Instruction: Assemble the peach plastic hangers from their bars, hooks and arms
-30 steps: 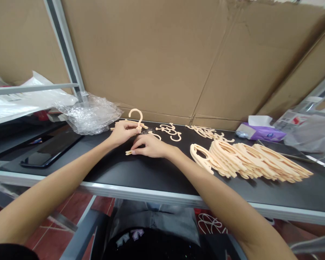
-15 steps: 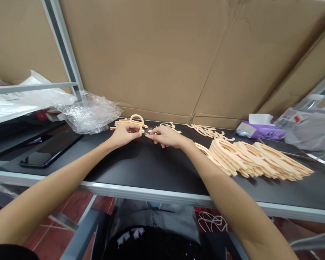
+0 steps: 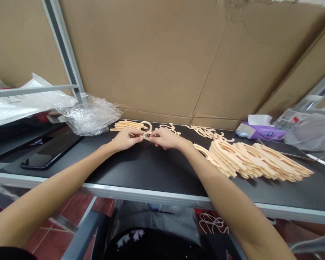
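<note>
Over the middle of the black tabletop (image 3: 141,169), my left hand (image 3: 126,139) and my right hand (image 3: 165,138) meet with fingertips almost touching. The left thumb and fingers pinch a pale beige clothes hanger part whose curved hook (image 3: 148,125) rises between the hands. At the same spot, the right thumb and forefinger are closed on a beige piece, which joins or touches the left one; the fingers cover most of it. Behind my left hand lies a small stack of beige hanger pieces (image 3: 126,125). Loose beige hooks (image 3: 170,127) lie just beyond my right hand.
To the right sits a big row of beige hanger arms (image 3: 249,159), with more loose hooks (image 3: 206,132) behind it. A purple tissue pack (image 3: 265,132) stands farther back. Crumpled clear plastic (image 3: 93,113) and a dark glossy tray-like object (image 3: 52,150) are at left. Cardboard (image 3: 151,57) walls the back.
My hands have come closer together, bringing their beige pieces into contact or nearly so. The hook has shifted slightly right and down, tilting to the right.
</note>
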`<action>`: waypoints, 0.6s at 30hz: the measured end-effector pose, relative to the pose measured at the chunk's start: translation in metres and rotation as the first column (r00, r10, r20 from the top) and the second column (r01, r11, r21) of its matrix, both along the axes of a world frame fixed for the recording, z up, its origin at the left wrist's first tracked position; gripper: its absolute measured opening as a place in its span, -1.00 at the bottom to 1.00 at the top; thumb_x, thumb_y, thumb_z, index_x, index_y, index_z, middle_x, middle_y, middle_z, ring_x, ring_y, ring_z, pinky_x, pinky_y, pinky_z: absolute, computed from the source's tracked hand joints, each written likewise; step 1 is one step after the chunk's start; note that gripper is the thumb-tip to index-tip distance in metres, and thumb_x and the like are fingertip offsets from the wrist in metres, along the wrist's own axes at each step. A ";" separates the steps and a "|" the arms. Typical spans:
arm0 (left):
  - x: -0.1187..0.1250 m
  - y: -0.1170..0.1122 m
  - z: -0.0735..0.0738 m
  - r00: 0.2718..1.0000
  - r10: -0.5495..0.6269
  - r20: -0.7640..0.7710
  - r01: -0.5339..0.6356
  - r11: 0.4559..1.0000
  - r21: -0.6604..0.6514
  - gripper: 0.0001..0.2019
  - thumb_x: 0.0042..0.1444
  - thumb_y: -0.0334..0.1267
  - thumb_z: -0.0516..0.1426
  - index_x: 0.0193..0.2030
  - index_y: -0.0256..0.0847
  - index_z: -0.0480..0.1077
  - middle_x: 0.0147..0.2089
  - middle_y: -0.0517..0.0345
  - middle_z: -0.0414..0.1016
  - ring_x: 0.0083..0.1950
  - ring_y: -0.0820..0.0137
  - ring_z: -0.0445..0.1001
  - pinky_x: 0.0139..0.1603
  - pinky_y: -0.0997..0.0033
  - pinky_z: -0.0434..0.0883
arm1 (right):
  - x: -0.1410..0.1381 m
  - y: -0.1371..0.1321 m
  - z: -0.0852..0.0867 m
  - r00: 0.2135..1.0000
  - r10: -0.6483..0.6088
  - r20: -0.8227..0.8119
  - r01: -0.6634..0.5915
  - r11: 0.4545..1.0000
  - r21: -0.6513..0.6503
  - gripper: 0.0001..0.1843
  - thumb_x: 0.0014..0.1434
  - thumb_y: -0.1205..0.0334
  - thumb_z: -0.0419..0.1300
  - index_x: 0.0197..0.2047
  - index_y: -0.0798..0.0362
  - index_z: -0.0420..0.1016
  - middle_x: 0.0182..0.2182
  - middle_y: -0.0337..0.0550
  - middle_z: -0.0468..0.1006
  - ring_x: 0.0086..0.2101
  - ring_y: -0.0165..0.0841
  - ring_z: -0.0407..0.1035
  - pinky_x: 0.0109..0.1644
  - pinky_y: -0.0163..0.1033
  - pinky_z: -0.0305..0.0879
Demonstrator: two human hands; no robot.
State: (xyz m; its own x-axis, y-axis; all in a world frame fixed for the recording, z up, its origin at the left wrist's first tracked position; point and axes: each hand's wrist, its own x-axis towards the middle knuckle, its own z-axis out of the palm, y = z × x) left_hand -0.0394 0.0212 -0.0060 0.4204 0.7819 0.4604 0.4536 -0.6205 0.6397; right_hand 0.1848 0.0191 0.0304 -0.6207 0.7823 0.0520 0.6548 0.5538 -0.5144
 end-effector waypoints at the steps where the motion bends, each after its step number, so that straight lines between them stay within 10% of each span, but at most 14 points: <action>1: 0.000 0.000 0.000 1.000 -0.006 -0.004 0.006 1.000 0.010 -0.60 0.05 -0.03 0.23 -0.06 -0.22 0.63 -0.08 -0.02 0.66 -0.12 0.22 0.57 -0.11 0.31 0.49 | 0.000 0.000 0.000 1.000 0.000 -0.003 0.000 1.000 0.003 -0.71 0.35 0.12 0.08 -0.23 0.10 0.55 -0.47 -0.19 0.58 -0.70 -0.56 0.26 -0.59 -0.42 0.18; 13: 0.002 -0.006 0.001 0.995 0.100 0.009 -0.100 0.986 0.133 -0.78 -0.01 -0.15 0.26 -0.28 -0.21 0.64 -0.28 0.07 0.68 -0.28 0.28 0.60 -0.22 0.36 0.50 | 0.003 0.002 -0.001 0.999 0.043 -0.004 -0.043 0.999 0.025 -0.71 0.35 0.11 0.09 -0.14 0.07 0.59 -0.47 -0.23 0.56 -0.67 -0.54 0.28 -0.54 -0.41 0.15; 18: 0.001 -0.010 0.008 0.984 0.131 -0.122 -0.086 0.944 0.320 -0.84 0.04 -0.23 0.21 -0.31 -0.15 0.64 -0.32 0.11 0.68 -0.29 0.29 0.60 -0.20 0.37 0.47 | 0.000 0.000 -0.002 0.994 0.047 0.098 -0.072 0.958 0.277 -0.74 0.35 0.19 0.10 -0.17 0.02 0.64 -0.35 -0.16 0.64 -0.39 -0.41 0.44 -0.27 -0.35 0.18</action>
State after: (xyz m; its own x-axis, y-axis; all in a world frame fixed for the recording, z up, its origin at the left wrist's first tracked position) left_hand -0.0384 0.0114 0.0019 0.4190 0.6526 0.6313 0.6000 -0.7209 0.3469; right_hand 0.1844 0.0187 0.0285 -0.6778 0.7060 0.2054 0.6526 0.7063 -0.2743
